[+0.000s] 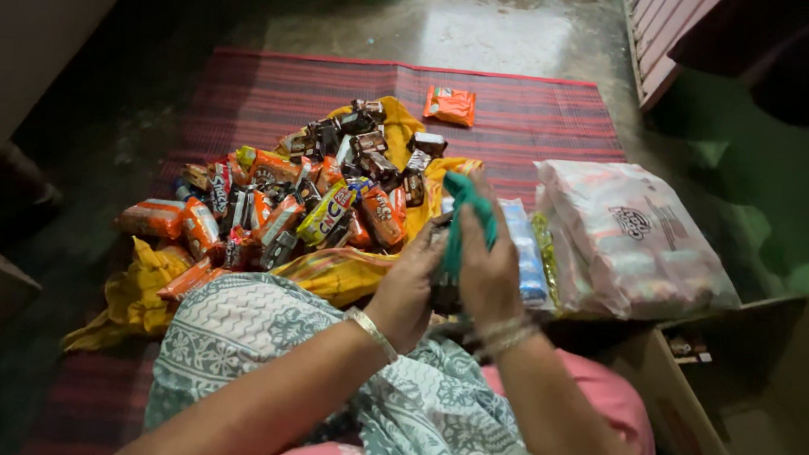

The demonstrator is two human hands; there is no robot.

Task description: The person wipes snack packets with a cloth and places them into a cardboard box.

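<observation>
My left hand (406, 291) and my right hand (487, 264) meet above my lap, both closed on a small stack of dark snack packets (440, 284). A green band or strip (465, 218) loops over my right hand's fingers and around the stack. Just beyond the hands lies a heap of small snack packets (305, 194), orange, brown and yellow, on a yellow cloth (140, 297). A blue-and-white packet (526, 253) lies right of my hands.
A large clear bag of wrapped packs (632, 243) sits at right, beside an open cardboard box (759, 415). One orange packet (450, 106) lies alone on the red striped mat (270, 94). A pink slatted object (660, 35) leans at top right.
</observation>
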